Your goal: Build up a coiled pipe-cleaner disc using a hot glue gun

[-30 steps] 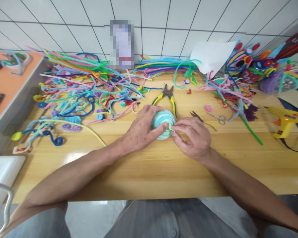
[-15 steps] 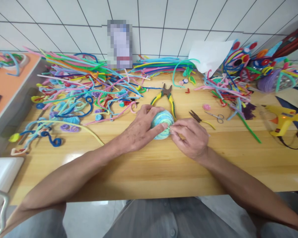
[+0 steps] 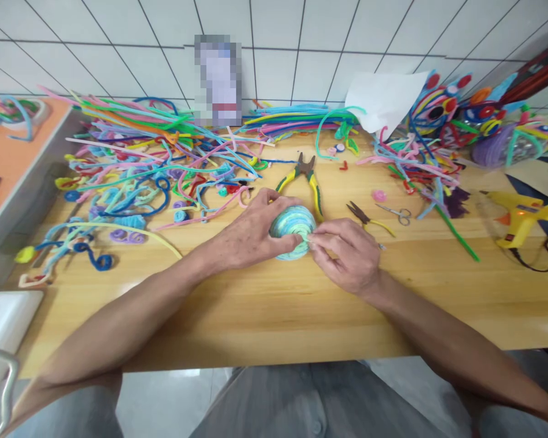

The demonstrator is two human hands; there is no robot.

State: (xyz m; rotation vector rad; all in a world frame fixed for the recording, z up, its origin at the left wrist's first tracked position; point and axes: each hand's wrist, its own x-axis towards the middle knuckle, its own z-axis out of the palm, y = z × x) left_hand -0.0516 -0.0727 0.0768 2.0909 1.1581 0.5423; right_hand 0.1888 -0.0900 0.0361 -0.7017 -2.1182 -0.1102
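Observation:
A round coil [image 3: 295, 220] of blue and pale green pipe cleaner stands at the middle of the table. My left hand [image 3: 263, 230] is wrapped round its left side, thumb lying across the front face. At the coil's right edge my right hand [image 3: 347, 252] pinches a short light green pipe cleaner end [image 3: 309, 238] between thumb and fingers. Just behind the coil lie large pliers [image 3: 306, 173] with yellow and green handles, jaws pointing away. Small pliers [image 3: 358, 212] with yellow handles rest beyond my right hand, beside small scissors [image 3: 398, 213].
Many loose pipe cleaners [image 3: 132, 164] cover the left and back of the table. More pipe cleaners [image 3: 432, 167] lie at the right, near finished colourful figures [image 3: 438, 109]. A yellow glue gun [image 3: 518, 216] stands at the far right. A pink coil [image 3: 379, 195] lies near the scissors.
My left thumb has shifted slightly left on the coil, and more of its face shows. The coil has turned or tilted a little; my right hand keeps its pinch at the edge.

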